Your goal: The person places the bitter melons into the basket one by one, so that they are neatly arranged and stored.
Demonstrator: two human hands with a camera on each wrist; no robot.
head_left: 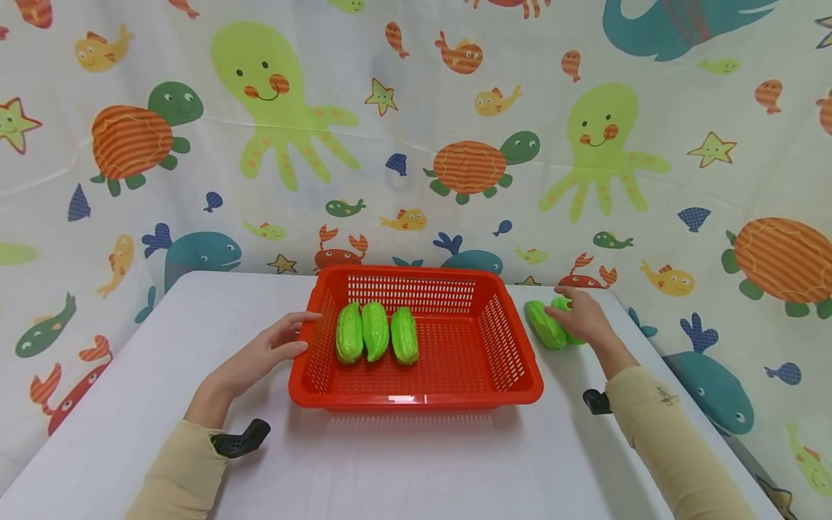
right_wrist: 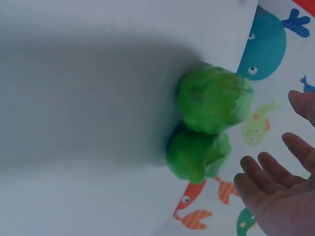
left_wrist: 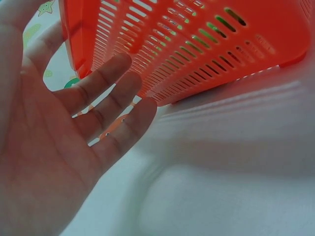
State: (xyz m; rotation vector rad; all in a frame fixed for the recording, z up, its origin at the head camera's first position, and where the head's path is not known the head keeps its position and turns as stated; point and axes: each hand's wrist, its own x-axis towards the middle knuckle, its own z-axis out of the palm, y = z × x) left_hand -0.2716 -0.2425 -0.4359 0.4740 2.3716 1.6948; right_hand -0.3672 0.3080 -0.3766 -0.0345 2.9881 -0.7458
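Observation:
A red plastic basket [head_left: 416,399] with slotted walls stands on the white table. Three bright green, ridged vegetables resembling bitter melons [head_left: 375,331] lie side by side in its left half. My left hand [head_left: 253,357] is at the basket's left rim, fingers loosely extended; in the left wrist view the fingertips [left_wrist: 142,110] are close to the outer wall, and contact is unclear. To the right of the basket lie two more green vegetables [head_left: 546,326], touching each other. Over them hovers my right hand [head_left: 583,318], fingers spread and holding nothing, partly hiding one of them.
Behind the table hangs a white curtain [head_left: 416,94] printed with sea animals. The white table [head_left: 390,469] extends in front of the basket and to both sides. A black strap-on device [head_left: 240,438] sits at each wrist.

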